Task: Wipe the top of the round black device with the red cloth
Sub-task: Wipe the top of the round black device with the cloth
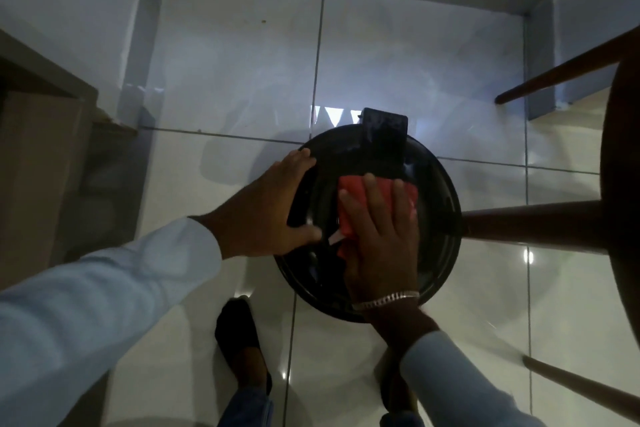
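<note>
The round black device [367,218] sits on the tiled floor [398,62], and both hands are on it. The right hand [381,236] lies flat, fingers spread, pressing the red cloth [353,198] onto the middle of the device's top. The left hand [273,208] curls over the device's left rim, fingers and thumb clasping the edge to steady it.

What could go wrong, to my eye: the floor is glossy, so a hard push with the cloth might slide the whole device away if the left hand loosens. The cloth is bunched under the palm with a pale tag poking out at its near-left edge; it could roll up and leave streaks instead of wiping clean. A raised dark block [384,139] stands at the far edge of the device, and the cloth could snag there. A wooden leg [533,222] of some furniture touches or nearly touches the device's right side, I can't tell which, so a wide stroke might knock knuckles against it.

Counted: one device, one cloth, two hands, three wooden legs in sight, one bracelet [388,300] on the right wrist, one dark shoe [239,336] clearly seen near the device.
</note>
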Available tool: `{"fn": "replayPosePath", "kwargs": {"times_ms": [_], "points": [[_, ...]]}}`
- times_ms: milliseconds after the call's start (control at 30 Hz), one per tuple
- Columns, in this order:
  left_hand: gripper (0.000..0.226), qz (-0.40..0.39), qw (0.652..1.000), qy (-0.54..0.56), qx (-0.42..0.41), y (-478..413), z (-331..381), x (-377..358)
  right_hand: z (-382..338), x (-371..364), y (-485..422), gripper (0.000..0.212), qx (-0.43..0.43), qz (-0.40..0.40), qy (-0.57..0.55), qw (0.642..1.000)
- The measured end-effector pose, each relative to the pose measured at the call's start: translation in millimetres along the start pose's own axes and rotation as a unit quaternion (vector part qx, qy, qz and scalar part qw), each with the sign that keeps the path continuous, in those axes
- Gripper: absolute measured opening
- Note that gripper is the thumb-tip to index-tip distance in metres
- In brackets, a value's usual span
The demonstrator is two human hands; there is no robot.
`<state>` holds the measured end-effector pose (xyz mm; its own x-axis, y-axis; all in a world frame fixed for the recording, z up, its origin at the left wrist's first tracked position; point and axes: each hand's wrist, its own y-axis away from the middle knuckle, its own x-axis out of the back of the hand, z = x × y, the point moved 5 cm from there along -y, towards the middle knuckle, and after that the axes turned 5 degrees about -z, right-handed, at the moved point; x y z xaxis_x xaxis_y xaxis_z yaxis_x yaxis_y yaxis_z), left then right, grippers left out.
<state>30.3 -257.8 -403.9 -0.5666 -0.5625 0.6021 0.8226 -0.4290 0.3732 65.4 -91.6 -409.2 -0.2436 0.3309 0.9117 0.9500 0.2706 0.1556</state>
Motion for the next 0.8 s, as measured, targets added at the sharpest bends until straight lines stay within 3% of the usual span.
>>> {"fn": "replayPosePath", "kwargs": {"times_ms": [100,200,300,467,567,700,800], "points": [[0.080,0.064,0.997,0.004,-0.043,-33.7,21.1,34.1,17.0,-1.5,13.1,0.058,0.076,-0.032,0.026,0.996],[0.085,-0.028,0.996,-0.054,-0.059,-93.2,43.3,38.0,15.9,1.1,13.2,0.060,0.091,-0.035,0.029,0.995],[0.093,-0.162,0.973,-0.165,0.012,-126.7,44.5,19.0,8.4,5.6,12.7,0.063,0.066,-0.019,0.028,0.997],[0.095,-0.169,0.974,-0.152,0.021,-130.5,44.0,10.2,-35.0,-2.3,-4.7,0.062,0.002,-0.065,-0.009,0.998],[0.095,-0.187,0.969,-0.160,0.023,-131.5,45.5,8.6,-78.6,-20.6,-10.1,0.051,0.087,-0.132,0.021,0.987],[0.095,-0.206,0.965,-0.158,0.040,-132.2,43.3,6.6,-80.2,-25.7,41.1,0.052,0.249,-0.202,0.181,0.930],[0.094,-0.210,0.965,-0.150,0.039,-132.6,41.2,5.1,-33.8,-10.8,90.4,0.040,0.296,-0.160,0.145,0.930]]}}
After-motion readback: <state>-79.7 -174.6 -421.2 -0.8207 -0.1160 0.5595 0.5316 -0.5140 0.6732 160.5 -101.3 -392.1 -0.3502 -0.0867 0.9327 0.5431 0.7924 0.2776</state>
